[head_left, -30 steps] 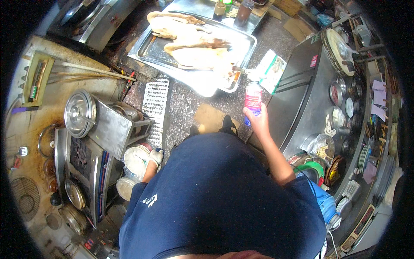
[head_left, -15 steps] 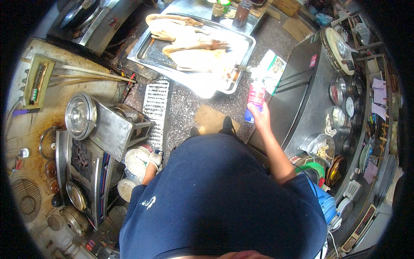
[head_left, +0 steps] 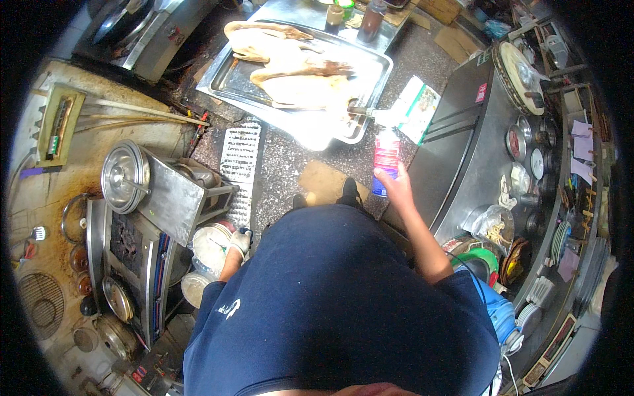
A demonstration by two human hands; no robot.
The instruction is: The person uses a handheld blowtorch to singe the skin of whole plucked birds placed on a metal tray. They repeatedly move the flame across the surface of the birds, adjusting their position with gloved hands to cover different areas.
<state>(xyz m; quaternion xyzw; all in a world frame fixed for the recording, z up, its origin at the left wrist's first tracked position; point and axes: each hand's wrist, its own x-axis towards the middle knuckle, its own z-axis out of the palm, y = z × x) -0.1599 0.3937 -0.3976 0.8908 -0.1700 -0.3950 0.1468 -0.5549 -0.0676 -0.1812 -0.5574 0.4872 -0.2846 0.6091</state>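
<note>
My right hand (head_left: 397, 183) is wrapped round a gas torch (head_left: 386, 153), a red and blue can with a pale head. Its metal nozzle (head_left: 360, 111) points left at the end of the nearer plucked bird (head_left: 305, 91). A second plucked bird (head_left: 261, 45) lies behind it, its long neck bent along the far side. Both rest on a rectangular metal tray (head_left: 378, 74). Glare washes out part of the nearer bird; I cannot make out a flame. Down at my left side, my gloved left hand (head_left: 240, 241) is curled closed beside some stacked dishes (head_left: 210, 245); what it holds, if anything, is hidden.
Bottles (head_left: 372, 20) stand beyond the tray. A steel counter (head_left: 456, 198) with bowls and a round board (head_left: 517, 78) runs along my right. On my left are a stove (head_left: 125, 241) and a lidded pot (head_left: 124, 177). Cardboard (head_left: 323, 181) lies by my feet.
My right hand has shifted slightly left and down, turning the torch can more upright. The nozzle has moved left, closer to the nearer bird. My left hand stays at my side.
</note>
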